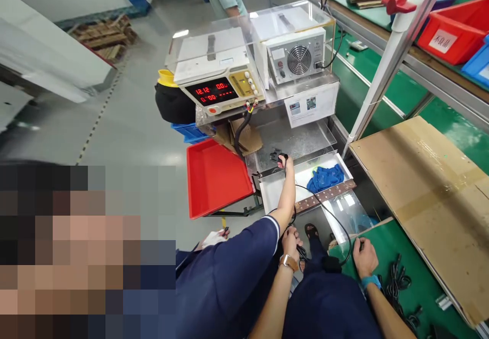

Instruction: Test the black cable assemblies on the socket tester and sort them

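black cable (302, 253) sits clasped in left hand (291, 241); right hand (365, 258) well apart, its grip unclear.

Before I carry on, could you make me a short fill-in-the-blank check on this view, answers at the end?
1. The left hand holds a cable coloured ____.
2. The camera wearer's watch is on the ____ wrist.
3. The wristband by the right hand is ____.
4. The lit digits on the display are ____.

Missing words: black; left; blue; red.
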`<state>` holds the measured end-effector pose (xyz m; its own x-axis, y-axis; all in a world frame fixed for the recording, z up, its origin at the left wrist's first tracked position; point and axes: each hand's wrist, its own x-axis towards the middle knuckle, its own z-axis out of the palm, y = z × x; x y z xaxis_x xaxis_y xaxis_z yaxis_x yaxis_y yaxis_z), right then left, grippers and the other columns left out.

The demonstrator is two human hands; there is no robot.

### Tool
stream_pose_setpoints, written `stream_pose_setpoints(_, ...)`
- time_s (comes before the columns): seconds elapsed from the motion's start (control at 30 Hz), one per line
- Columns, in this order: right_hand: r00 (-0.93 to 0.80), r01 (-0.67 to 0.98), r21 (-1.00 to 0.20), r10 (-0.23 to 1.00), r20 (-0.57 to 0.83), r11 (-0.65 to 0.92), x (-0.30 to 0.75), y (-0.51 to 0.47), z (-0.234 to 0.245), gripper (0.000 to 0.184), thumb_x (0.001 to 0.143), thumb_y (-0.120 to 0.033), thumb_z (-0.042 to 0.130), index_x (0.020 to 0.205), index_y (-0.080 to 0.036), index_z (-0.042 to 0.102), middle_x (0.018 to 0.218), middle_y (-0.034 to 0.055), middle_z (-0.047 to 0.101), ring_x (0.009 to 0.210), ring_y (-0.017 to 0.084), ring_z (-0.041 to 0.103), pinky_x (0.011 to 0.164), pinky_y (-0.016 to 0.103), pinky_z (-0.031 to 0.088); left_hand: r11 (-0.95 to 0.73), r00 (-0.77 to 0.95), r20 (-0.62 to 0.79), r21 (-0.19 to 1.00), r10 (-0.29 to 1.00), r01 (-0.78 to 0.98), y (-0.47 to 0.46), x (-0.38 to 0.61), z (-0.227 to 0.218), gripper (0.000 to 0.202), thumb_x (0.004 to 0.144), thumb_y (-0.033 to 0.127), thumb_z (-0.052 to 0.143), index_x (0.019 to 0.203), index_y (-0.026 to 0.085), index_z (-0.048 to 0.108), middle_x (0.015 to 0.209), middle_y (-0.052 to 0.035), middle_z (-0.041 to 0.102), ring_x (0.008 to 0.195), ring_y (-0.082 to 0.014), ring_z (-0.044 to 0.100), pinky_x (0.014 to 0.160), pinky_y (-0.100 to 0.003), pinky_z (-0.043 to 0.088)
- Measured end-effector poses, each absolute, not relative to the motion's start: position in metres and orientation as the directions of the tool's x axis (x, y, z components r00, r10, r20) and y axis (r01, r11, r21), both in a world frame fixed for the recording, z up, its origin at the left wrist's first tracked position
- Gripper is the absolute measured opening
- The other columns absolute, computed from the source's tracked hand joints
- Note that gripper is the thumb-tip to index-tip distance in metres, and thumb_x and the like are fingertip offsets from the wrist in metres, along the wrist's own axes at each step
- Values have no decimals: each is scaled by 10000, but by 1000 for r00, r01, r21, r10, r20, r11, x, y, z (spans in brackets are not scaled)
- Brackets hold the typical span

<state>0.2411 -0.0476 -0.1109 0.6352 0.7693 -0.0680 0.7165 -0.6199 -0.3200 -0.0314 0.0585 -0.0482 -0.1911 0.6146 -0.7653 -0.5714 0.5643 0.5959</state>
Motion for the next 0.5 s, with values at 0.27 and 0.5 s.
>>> stream_pose_setpoints(0.27,719,603,-364,681,-135,-710,242,-39,-94,529,974,-628,371,970,-198,679,783,89,688,753,243,627,633,310,364,591,-203,-762,616,615,-521,54,-20,-55,515,621,593,818,831,212,542,616,89,463,418,-30,321,402,-193,265)
stream_pose_setpoints(0.5,104,482,-830,959,-263,-280,154,82,-49,470,992,-535,450,1107,-176,732,1065,124,763,931,238,678,840,315,499,559,-201,-784,572,587,-600,44,-15,-54,448,702,556,797,836,215,538,665,79,454,439,-30,314,415,-206,258)
